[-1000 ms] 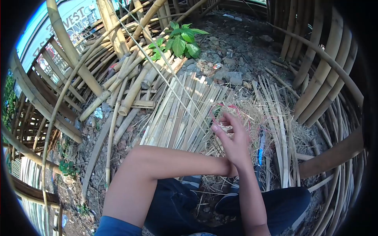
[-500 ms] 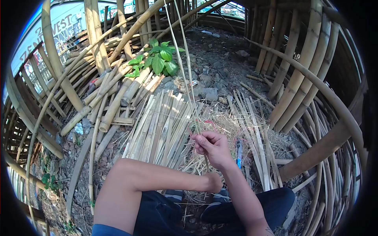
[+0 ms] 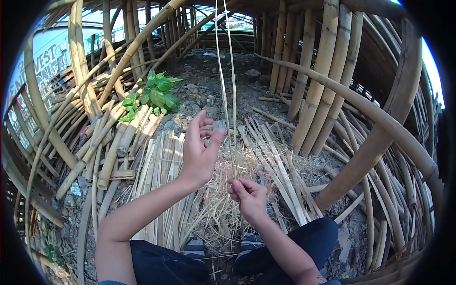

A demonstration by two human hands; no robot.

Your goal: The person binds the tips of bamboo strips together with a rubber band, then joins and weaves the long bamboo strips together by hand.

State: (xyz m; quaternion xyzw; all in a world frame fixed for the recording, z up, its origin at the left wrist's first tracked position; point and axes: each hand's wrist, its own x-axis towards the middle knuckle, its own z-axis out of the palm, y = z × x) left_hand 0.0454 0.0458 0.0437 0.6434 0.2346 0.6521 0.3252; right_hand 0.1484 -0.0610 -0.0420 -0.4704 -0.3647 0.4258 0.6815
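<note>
Two long, thin bamboo strips [image 3: 233,95] rise from my right hand past the top of the head view, spreading slightly apart higher up. My right hand [image 3: 249,197] is closed around their lower part in a pinch between thumb and fingers, with a short length hanging below. To the left of the strips and higher, my left hand [image 3: 202,154] is raised and open, its fingers apart, its thumb close to the strips. Beneath both hands lies a heap of pale bamboo shavings [image 3: 216,204].
Split bamboo slats [image 3: 159,166] lie left of the shavings, more slats [image 3: 280,166] to the right. A leafy green plant [image 3: 159,92] grows beyond. Upright bamboo poles [image 3: 327,71] and a slanting pole [image 3: 365,156] stand at the right. Bamboo poles [image 3: 111,156] are piled at the left.
My left hand has come up from low over my lap to beside the strips and is open. My right hand keeps hold of the strips. The view has swung to the right.
</note>
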